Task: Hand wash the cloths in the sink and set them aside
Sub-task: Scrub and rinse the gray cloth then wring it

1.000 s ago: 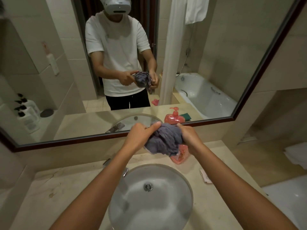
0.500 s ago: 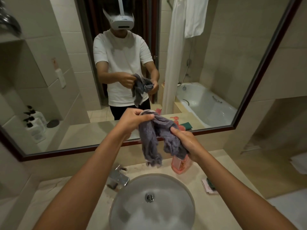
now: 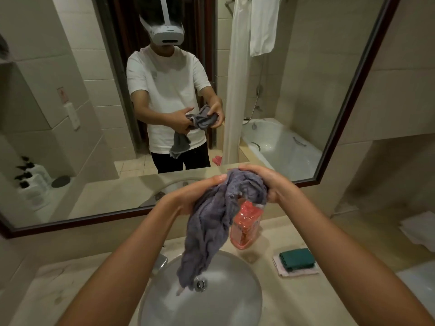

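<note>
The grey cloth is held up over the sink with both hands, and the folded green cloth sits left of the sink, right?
Not quite. In the head view both hands, left hand and right hand, hold the grey cloth over the sink, but the folded green cloth sits right of the sink.

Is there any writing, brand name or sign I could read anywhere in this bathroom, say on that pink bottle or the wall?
No text can be read here.
Pink soap bottle: any label is blurred and half hidden behind the grey cloth.
Small wall sign in the mirror: reddish mark, too small to read.
White pump bottles in the mirror: no legible print.
</note>
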A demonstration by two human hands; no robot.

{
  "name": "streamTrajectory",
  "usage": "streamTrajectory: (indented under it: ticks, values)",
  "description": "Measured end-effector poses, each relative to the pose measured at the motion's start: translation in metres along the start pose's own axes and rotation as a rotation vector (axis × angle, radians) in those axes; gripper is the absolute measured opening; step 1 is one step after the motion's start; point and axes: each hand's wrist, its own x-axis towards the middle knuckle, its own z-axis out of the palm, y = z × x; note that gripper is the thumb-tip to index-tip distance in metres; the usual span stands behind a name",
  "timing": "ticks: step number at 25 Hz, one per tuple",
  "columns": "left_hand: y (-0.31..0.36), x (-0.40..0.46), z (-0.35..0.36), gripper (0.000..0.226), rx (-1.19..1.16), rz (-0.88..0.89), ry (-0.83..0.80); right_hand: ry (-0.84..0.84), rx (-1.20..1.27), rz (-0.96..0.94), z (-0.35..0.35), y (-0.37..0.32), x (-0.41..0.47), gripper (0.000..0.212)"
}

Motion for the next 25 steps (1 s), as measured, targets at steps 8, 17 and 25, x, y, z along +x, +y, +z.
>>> streamTrajectory:
  ticks: [8, 17, 25]
  values:
    - [0.001, 0.016, 0.021, 0.043, -0.485, 0.198, 0.064, 0.257, -0.089, 0.087, -0.018, 0.035, 0.008, 0.051]
    - [0.025, 0.023, 0.042, 0.057, -0.490, 0.305, 0.102, -0.150, 0.375, 0.020, 0.000, 0.033, -0.003, 0.057]
    - [0.015, 0.013, 0.025, 0.077, -0.479, 0.078, 0.004, -0.121, 0.439, -0.206, -0.010, 0.002, -0.008, 0.025]
